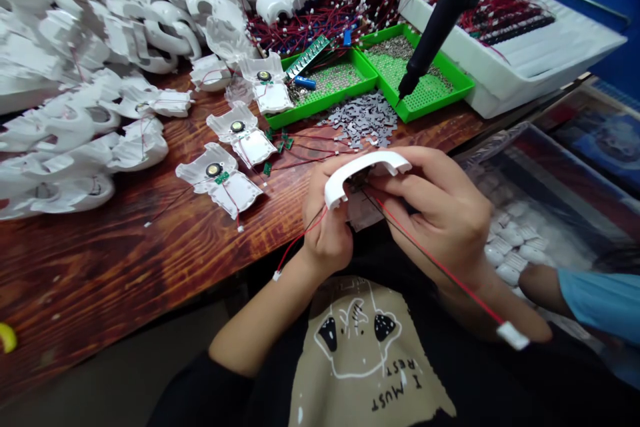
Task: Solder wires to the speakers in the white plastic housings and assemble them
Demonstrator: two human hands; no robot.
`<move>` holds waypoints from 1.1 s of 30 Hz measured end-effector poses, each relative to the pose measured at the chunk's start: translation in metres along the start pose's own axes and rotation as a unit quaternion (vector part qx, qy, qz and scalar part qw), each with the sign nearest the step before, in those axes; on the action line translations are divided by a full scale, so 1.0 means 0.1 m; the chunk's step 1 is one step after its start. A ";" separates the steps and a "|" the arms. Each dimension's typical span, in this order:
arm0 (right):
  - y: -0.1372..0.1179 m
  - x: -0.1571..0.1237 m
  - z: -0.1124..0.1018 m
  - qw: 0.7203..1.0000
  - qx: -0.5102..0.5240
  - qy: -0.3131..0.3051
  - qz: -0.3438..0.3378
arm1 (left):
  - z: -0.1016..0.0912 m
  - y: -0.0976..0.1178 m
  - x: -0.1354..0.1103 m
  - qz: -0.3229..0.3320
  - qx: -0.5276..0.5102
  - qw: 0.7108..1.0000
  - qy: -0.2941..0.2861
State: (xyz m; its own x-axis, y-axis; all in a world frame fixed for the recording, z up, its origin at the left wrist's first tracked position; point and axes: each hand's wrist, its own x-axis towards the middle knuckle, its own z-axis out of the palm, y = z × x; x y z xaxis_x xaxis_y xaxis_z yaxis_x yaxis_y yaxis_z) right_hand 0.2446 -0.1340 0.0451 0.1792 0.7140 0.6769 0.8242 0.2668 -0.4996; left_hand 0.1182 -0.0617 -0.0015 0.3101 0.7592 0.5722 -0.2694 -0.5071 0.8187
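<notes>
Between my two hands, just off the table's front edge, is a white curved plastic housing [367, 170] with a paler flap beneath it. My left hand [327, 227] grips its left end, fingers wrapped behind. On the right side, my right hand [437, 207] pinches the housing, its fingertips at the inner part. A red and black wire pair runs from it across my right hand to a white connector [513, 335]. Another red wire hangs past my left wrist to a small connector [277, 275]. The housing's inside is mostly hidden by my fingers.
Open white housings with round black parts [214, 170] lie on the wooden table [165, 267]. White shells [165, 33] pile up at left. Green trays [327, 103] of small parts stand behind grey metal pieces [363, 119]. A black screwdriver [435, 20] hangs above. Someone's blue sleeve [600, 303] is at right.
</notes>
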 end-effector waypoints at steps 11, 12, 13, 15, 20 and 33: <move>0.01 0.04 0.13 0.996 0.033 0.075 -0.016 | 0.00 0.02 0.00 -0.001 0.032 0.999 0.007; 0.01 0.04 0.14 0.996 0.040 0.083 -0.011 | -0.01 0.03 0.00 0.000 0.037 0.999 0.006; 0.01 0.04 0.14 0.995 0.046 0.088 -0.005 | -0.02 0.04 0.01 0.002 0.043 0.999 0.005; 0.02 0.05 0.15 0.994 0.052 0.092 0.006 | -0.04 0.06 0.01 0.008 0.063 0.998 -0.001; 0.06 0.12 0.19 0.995 0.075 0.065 0.034 | 0.00 0.08 -0.02 -0.008 0.099 0.994 0.046; 0.21 0.35 0.39 0.992 0.100 -0.051 0.054 | -0.17 0.15 0.22 -0.083 0.214 0.973 0.030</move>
State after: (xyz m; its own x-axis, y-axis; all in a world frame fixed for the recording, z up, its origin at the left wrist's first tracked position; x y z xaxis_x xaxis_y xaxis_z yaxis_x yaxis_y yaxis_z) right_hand 0.2471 -0.0780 0.0375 0.1968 0.8044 0.5605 0.6788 0.3007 -0.6700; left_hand 0.1051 -0.0455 0.0219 0.2587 0.8609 0.4380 0.1887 -0.4898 0.8512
